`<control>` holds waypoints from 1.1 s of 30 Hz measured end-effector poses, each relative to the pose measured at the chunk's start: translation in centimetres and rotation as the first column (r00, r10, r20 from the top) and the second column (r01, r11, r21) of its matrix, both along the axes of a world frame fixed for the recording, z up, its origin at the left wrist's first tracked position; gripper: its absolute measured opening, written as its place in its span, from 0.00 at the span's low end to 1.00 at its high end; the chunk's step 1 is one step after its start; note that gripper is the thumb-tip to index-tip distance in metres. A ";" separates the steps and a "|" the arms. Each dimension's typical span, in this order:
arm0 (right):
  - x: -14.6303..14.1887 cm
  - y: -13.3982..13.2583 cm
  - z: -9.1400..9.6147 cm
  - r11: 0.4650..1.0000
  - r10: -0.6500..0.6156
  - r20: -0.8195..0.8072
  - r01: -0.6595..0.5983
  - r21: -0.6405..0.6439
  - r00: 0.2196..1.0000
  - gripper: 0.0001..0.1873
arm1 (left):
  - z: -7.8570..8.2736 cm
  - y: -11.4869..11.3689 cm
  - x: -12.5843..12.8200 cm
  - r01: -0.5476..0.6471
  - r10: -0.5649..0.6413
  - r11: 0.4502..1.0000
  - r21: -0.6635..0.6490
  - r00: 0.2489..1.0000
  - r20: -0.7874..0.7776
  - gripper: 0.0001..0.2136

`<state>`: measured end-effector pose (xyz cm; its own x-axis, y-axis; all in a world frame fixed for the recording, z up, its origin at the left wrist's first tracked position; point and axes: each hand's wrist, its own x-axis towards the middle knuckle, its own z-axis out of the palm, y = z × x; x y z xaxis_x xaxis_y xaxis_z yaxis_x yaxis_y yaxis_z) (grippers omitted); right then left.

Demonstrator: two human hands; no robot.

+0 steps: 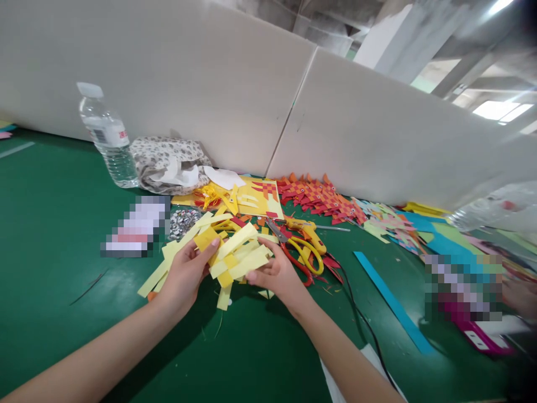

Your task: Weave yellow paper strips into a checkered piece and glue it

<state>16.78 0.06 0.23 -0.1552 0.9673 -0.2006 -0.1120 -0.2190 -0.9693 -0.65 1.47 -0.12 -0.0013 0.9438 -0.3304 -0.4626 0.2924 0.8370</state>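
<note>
The scissors [293, 242] lie on the green table [260, 358], and just to their left, on the near side, a woven paper piece [230, 262] of pale and deeper yellow strips is held between the two hands. The left hand [191, 268] is partly closed on the piece's left end, thumb pressed on top and fingers mostly hidden behind. The right hand [280, 274], nearer the scissors, is half curled around the right side, its thumb low by the strip ends and its fingers above (how firmly it grips, I cannot tell). The piece sits in the gap between the palms, its loose ends fanning toward the right hand.

Just beyond the scissors is a yellow glue gun [308, 229]; farther behind them lies a heap of orange-and-red woven paper shapes [321, 196]. Left of the scissors, past the hands, are a packet of small black-and-white pieces [183, 221] and, farther back, a patterned cloth bundle [168, 154] with a clear water bottle [109, 140] standing beside it. Well to the right of the scissors a blue strip [390, 299] lies flat, apart from both hands.
</note>
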 end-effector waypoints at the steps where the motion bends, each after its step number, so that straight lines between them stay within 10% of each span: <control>1: -0.2 -0.1 0.1 1.000 0.008 -0.021 -0.009 -0.010 1.000 0.48 | 0.1 -0.1 0.1 0.009 -0.009 1.000 0.004 1.000 -0.003 0.16; 16: 0.4 0.3 0.1 0.966 -0.234 0.068 0.224 0.131 0.970 0.34 | 0.2 -0.8 0.4 0.143 -0.141 0.987 0.071 0.990 -0.031 0.13; 33: -0.8 -0.9 0.5 1.000 0.023 -0.027 -0.023 -0.005 0.999 0.41 | 0.9 -1.1 0.4 0.147 -0.149 0.989 0.028 0.986 0.077 0.13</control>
